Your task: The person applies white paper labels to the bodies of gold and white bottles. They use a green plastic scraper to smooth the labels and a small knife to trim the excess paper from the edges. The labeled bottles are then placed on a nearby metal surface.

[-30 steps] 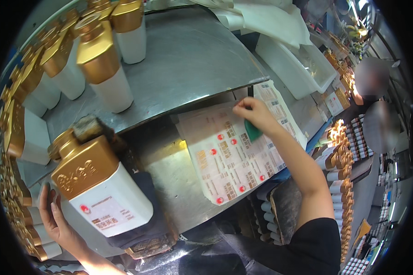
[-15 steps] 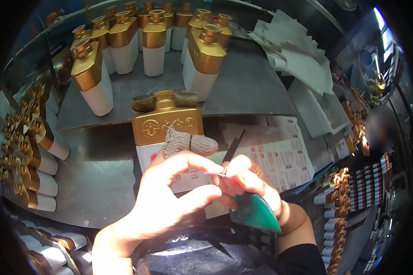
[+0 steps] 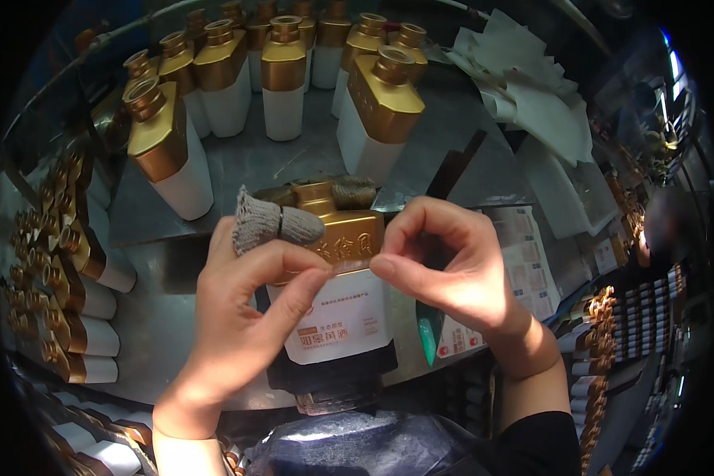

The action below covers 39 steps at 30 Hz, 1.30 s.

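In front of me a flat bottle (image 3: 333,309), gold above and white below, leans on a dark support with its neck away from me. My left hand (image 3: 250,297) pinches thumb and finger at the bottle's gold-white border; a grey knitted finger cover (image 3: 278,224) sits on one finger. Opposite it, my right hand (image 3: 452,266) pinches at the same border. A faint thin strip (image 3: 351,266) seems to stretch between the fingertips. A dark blade-like bar (image 3: 456,165) shows above my right hand and a green piece (image 3: 428,337) below it; whether they join is hidden.
Several gold-and-white bottles (image 3: 284,79) stand along the back of the raised dark table (image 3: 317,151). More bottles (image 3: 87,293) crowd the left. Printed label sheets (image 3: 531,274) lie at right, below a white box (image 3: 567,194) and crumpled white sheets (image 3: 523,87).
My hands have moved apart and up to the bottle's gold-white border, with the thin piece now between them. The bottle appears farther right in view, and the green piece is farther left.
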Tool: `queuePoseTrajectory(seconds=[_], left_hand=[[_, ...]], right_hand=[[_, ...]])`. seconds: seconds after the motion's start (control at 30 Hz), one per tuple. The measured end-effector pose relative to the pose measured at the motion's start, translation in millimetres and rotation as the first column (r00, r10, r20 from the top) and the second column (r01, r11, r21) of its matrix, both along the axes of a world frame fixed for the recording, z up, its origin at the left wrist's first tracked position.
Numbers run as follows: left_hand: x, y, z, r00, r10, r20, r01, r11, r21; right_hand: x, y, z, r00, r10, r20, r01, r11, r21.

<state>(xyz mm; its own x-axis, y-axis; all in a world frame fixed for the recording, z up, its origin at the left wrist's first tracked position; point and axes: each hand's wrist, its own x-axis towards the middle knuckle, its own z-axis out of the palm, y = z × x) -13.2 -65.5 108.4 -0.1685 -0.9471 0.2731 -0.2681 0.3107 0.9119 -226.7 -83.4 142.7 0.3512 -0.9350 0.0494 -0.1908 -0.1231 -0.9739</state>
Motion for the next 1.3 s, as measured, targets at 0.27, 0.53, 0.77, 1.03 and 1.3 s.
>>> queuePoseTrajectory(seconds=[0.27,0.53,0.77,1.03,1.3], left_hand=[[9.4,-41.3,-7.6,0.962,0.086,0.259,-0.007,0.957,-0.291],[7.6,-45.9,9.8,0.929,0.067,0.363,0.065,0.939,-0.339],[10.1,-51.6,-6.7,0.974,0.038,0.223,-0.007,0.99,-0.138],[25.2,-59.3,-13.3,0.955,0.1,0.28,-0.095,0.995,-0.03],[17.2,-83.5,-8.7,0.978,-0.053,0.203,0.095,0.975,-0.203]], right_hand=[[7.1,-43.6,-22.1,0.999,0.03,-0.045,-0.04,0.974,-0.222],[1.0,-53.1,-22.9,0.987,0.159,-0.019,-0.16,0.981,-0.107],[3.1,-58.2,-17.1,0.988,0.01,-0.153,-0.03,0.991,-0.129],[13.1,-60.8,-17.3,0.943,-0.041,-0.329,-0.013,0.987,-0.159],[10.9,-61.8,-21.7,0.957,-0.05,-0.287,0.014,0.992,-0.123]])
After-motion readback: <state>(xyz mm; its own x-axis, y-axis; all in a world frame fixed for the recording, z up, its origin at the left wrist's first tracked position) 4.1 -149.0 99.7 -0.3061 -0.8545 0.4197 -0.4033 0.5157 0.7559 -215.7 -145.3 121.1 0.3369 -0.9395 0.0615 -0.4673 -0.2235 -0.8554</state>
